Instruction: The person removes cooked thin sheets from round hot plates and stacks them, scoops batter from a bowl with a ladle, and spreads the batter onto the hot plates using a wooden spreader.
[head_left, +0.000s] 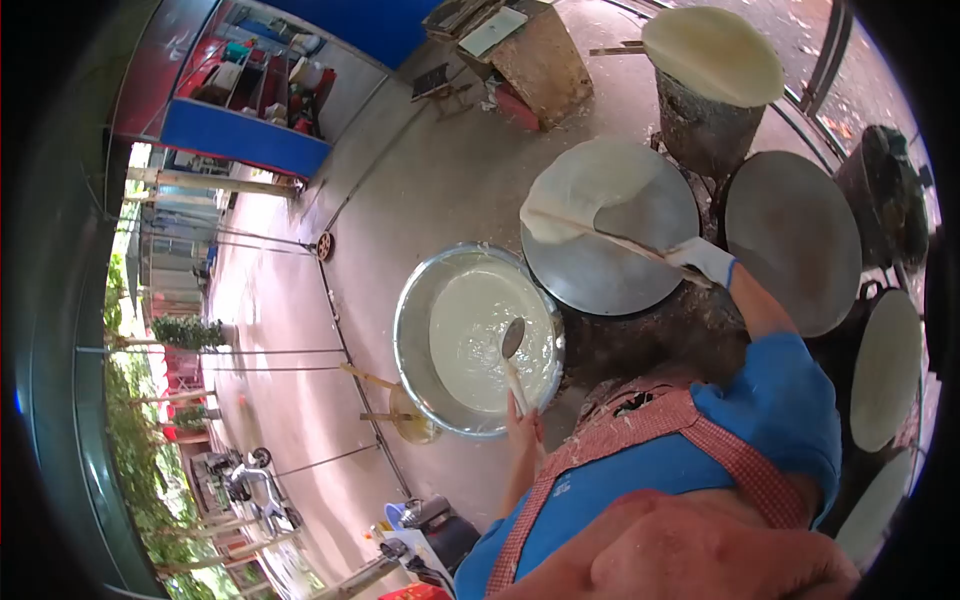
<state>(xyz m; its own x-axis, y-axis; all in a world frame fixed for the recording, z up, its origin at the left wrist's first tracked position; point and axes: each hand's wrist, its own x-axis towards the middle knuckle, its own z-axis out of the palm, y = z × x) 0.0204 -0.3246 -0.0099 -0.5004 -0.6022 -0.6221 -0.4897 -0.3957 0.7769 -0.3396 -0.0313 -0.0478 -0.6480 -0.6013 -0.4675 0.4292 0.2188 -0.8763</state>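
My left hand (pixel 525 428) is bare and wrapped round the pale handle of a ladle (pixel 513 340). The ladle's bowl is over a wide metal basin (pixel 410 370) of creamy white batter (pixel 470 320); whether it touches the batter I cannot tell. My right hand (pixel 705 260), in a white glove with a blue cuff, grips a long wooden spreader (pixel 625 242). It reaches across a round grey griddle (pixel 600 280), its far end at the pale batter sheet (pixel 575 190). That sheet covers the griddle's upper left part, and bare metal shows on the rest.
Right of this griddle stands a second round griddle (pixel 795 240). Beyond them, a pale round pancake (pixel 712 55) lies on a drum-like stand (pixel 705 125). More pale rounds (pixel 888 370) are at the far right. A wooden box (pixel 540 65) stands at the back.
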